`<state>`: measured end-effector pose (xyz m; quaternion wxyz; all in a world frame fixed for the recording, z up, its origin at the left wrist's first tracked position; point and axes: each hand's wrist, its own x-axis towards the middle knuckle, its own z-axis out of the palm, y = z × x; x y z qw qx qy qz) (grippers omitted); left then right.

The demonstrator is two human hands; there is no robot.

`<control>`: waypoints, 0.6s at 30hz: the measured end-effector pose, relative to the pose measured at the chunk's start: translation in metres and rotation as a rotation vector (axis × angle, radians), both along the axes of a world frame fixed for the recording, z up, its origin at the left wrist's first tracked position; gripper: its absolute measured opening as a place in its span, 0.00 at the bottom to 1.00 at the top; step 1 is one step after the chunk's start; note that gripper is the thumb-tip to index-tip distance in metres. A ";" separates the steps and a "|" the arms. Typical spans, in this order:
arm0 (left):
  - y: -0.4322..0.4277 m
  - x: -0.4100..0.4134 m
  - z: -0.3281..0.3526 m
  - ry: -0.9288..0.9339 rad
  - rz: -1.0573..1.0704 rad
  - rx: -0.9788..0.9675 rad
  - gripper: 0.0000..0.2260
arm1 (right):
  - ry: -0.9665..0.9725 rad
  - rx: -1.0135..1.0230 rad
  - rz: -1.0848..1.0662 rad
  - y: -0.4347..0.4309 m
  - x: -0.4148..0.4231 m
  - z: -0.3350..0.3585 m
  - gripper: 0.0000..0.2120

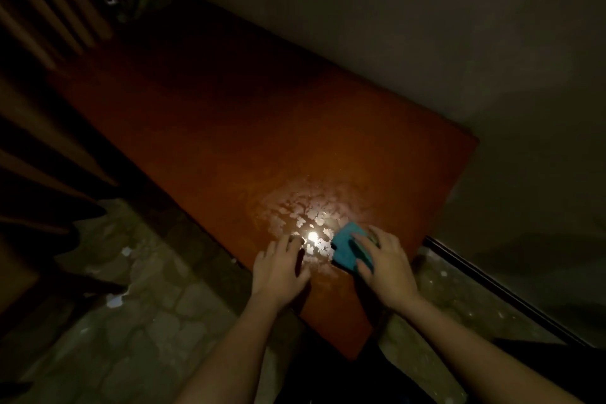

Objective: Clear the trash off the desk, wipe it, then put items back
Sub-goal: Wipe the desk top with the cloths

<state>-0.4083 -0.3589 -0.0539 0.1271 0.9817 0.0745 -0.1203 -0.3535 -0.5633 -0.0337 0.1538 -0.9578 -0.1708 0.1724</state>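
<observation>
The wiping step is judged to be in hand. No trash or other items are seen on the tabletop (229,128), so the clearing looks done, while nothing has yet been put back.

A teal cloth (344,246) lies flat on the tabletop near its front right corner and is pressed down by the right hand (387,266). The fingers (364,239) of this hand are laid spread over the cloth's top, with the thumb at its near edge; the cloth is pressed rather than bunched or pinched. The left hand (280,269) is rested on the tabletop just beside the cloth, its fingers (278,244) spread and flat, holding nothing.

A wet patch (305,210) of broken droplets is seen just beyond both hands, touching the cloth's far edge, and a bright glare (313,236) is reflected from it. The rest of the tabletop, running back toward the far left, is dark, and it cannot be told whether it has been wiped.

For the next move, the cloth would need to be pushed forward through the wet patch under steady downward pressure, then drawn in overlapping strokes toward the far end. The left hand would serve as a brace. Pale scraps (115,300) are seen on the floor (157,331) to the left.
</observation>
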 end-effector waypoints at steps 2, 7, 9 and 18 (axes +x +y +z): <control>-0.004 0.012 -0.009 -0.001 0.013 -0.013 0.22 | -0.028 -0.060 0.111 -0.001 0.009 -0.019 0.25; 0.001 0.039 -0.020 -0.030 0.034 0.010 0.23 | -0.028 -0.142 0.249 -0.003 0.022 -0.054 0.25; -0.002 0.055 -0.025 -0.042 0.051 0.001 0.23 | -0.037 -0.121 0.244 0.000 0.025 -0.056 0.26; -0.008 0.156 -0.057 -0.109 -0.135 0.036 0.23 | -0.206 -0.043 0.114 0.014 0.035 -0.084 0.23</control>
